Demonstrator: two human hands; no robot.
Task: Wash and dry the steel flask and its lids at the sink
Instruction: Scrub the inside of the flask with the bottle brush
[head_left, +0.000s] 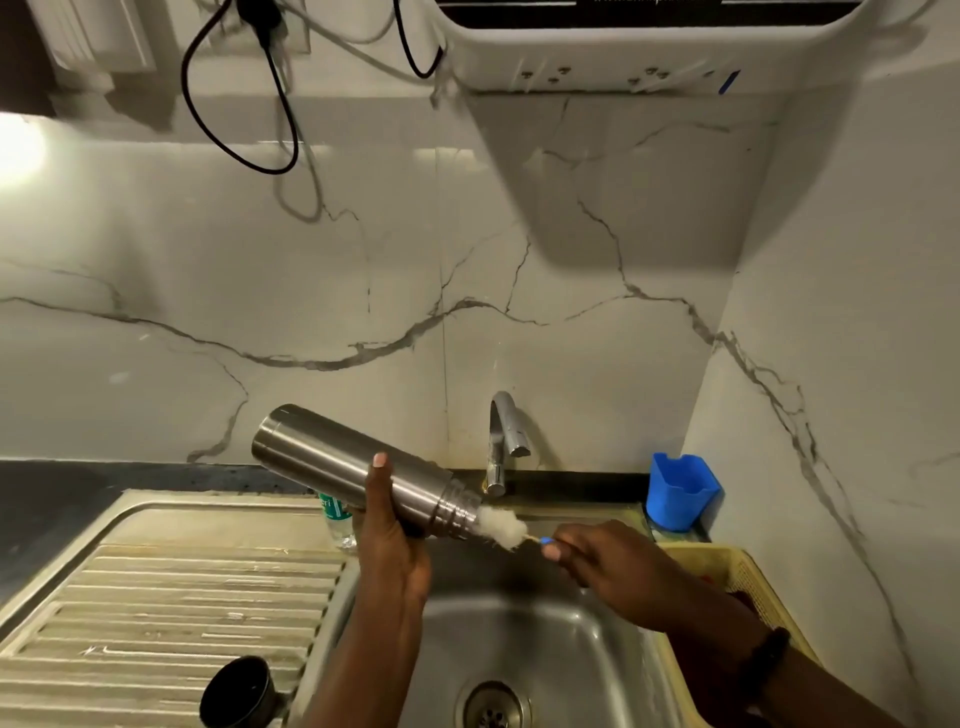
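My left hand (388, 535) grips the steel flask (322, 457) around its lower body and holds it tilted over the sink, its open threaded mouth pointing right and slightly down. My right hand (597, 558) holds the thin handle of a bottle brush (501, 526). The brush's white fluffy head sits at the flask's mouth, partly inside. A dark round lid (241, 693) stands on the ribbed draining board at the bottom left. No other lid shows.
The steel sink basin (587, 649) with its drain (493, 706) lies below my hands. A chrome tap (503, 441) rises behind the flask's mouth. A blue holder (680, 491) and a yellow basket (727, 571) stand on the right. A small plastic bottle (337, 519) stands behind my left hand.
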